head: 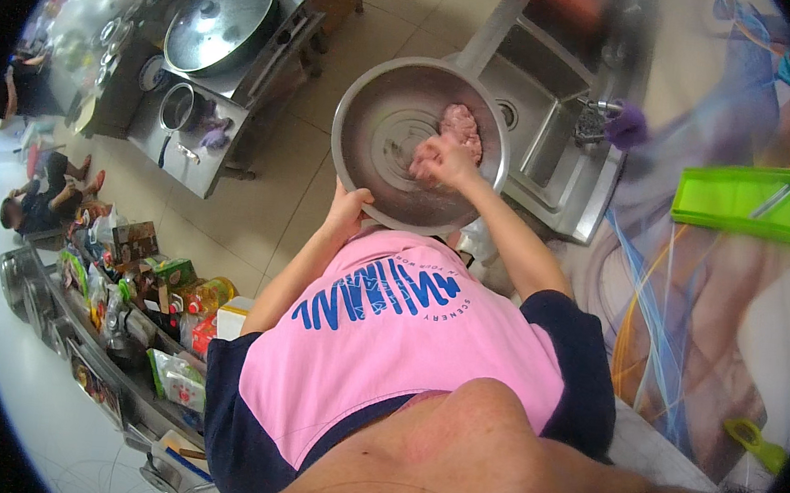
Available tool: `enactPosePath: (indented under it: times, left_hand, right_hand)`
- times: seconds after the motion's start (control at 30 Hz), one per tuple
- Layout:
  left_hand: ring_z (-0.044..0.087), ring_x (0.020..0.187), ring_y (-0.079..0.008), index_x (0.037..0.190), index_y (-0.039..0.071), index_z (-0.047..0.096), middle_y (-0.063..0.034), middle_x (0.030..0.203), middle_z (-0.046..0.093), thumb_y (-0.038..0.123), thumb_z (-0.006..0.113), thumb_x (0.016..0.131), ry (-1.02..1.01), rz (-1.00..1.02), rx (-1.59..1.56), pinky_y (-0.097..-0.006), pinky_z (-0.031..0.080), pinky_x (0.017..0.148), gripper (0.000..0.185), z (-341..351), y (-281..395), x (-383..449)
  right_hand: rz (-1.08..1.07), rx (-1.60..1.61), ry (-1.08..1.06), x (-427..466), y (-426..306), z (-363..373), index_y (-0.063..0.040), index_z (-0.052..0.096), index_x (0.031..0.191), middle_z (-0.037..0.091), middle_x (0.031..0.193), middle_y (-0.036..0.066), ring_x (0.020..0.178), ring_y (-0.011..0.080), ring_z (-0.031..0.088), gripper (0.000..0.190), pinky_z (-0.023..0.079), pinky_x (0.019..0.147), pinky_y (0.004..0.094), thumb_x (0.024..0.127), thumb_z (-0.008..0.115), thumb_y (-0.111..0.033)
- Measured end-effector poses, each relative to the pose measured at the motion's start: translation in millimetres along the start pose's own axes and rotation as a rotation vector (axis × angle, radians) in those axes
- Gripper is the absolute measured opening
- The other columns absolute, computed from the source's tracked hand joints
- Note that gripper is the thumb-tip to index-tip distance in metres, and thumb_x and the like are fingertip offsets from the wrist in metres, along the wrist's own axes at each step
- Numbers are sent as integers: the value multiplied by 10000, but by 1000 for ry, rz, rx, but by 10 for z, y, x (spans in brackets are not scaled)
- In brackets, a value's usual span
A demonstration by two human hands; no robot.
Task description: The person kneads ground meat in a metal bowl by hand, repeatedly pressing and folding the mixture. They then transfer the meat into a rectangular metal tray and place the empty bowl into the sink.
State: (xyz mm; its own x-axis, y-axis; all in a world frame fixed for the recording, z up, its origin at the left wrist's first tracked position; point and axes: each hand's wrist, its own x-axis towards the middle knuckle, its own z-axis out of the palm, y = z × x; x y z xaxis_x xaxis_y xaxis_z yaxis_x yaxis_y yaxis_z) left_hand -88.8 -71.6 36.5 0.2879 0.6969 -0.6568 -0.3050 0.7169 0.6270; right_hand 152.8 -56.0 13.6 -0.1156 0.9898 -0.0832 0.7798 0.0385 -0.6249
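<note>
A wide stainless steel bowl (385,115) is held before my body, next to the sink. My left hand (350,207) grips its near-left rim, thumb over the edge. Inside the bowl my right hand (450,161) has its fingers curled on pink raw meat (462,124), which looks ground or finely cut. The meat lies against the bowl's right wall, and the fingers are slightly blurred, with some of it hidden beneath them.
A steel sink (544,112) with a faucet (594,105) adjoins on the right. Beyond it lie a green slicer (751,204) and a yellow-green peeler (755,443). A large lidded pan (221,20) and small saucepan (179,109) stand at left. Another person (50,199) sits at far left.
</note>
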Motion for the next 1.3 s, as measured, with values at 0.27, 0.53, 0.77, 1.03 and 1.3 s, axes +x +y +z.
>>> enactPosePath:
  times: [0.27,0.53,0.77,1.03,1.3]
  left_hand:
    - [557,833,-270,1308,178,300,-123,1084,481,-83,478,642,39,0,123,-423,559,592,737,-122,-213,185]
    - [557,765,-233,1195,64,418,-85,976,522,-66,488,683,49,-34,52,-381,531,582,533,86,-79,87]
    - [586,789,-254,1272,84,354,-123,1023,528,-58,478,695,18,-73,58,-401,563,586,607,12,-190,196]
    - [604,682,-258,1141,2,445,-112,908,567,-44,494,721,22,-98,49,-377,541,556,425,68,-184,230]
    - [614,805,-293,1169,-10,451,-132,963,581,-45,484,723,39,-90,23,-437,546,686,449,39,-248,315]
  right_hand:
    - [316,-134,263,9,373,-298,-80,527,1207,525,1144,201,1075,379,530,594,445,886,423,727,715,-375]
    - [268,46,-55,282,415,207,-161,515,1216,449,1257,162,1130,401,475,584,417,919,514,689,714,-317]
    - [-96,-154,-41,-298,-373,414,-155,628,1062,510,1232,98,1112,315,486,361,376,957,497,711,689,-101]
    - [283,54,46,58,643,-244,-46,612,1060,584,1146,139,986,322,586,280,482,837,380,786,586,-91]
    - [-364,-891,0,434,1041,-94,-8,568,1177,491,1303,114,1268,251,392,400,213,1100,448,814,467,-142]
